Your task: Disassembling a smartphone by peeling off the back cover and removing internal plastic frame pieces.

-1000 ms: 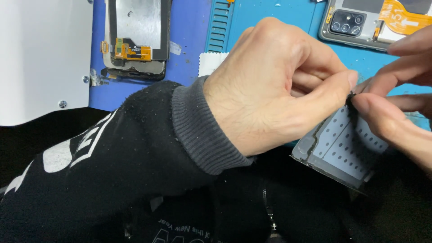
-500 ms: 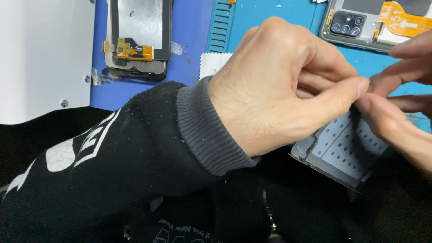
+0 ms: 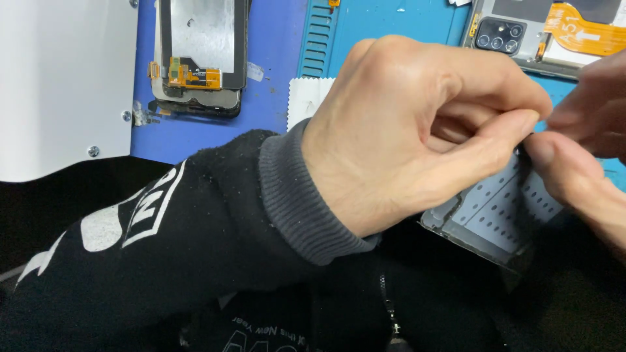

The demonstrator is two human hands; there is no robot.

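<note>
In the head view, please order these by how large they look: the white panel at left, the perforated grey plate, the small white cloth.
1. White panel, largest.
2. Perforated grey plate, partly hidden by the hands and closer to the camera, so unsure.
3. Small white cloth, smallest, partly covered.

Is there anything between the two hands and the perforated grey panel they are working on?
Nothing visible. The left hand and the right hand pinch together at the top edge of the perforated grey panel.

A blue work mat (image 3: 274, 78) is spread over the bench. Just left of the mat, a white panel (image 3: 59, 85) fastened with screws is seen; right of it, a teal mat (image 3: 391, 23) adjoins.
</note>
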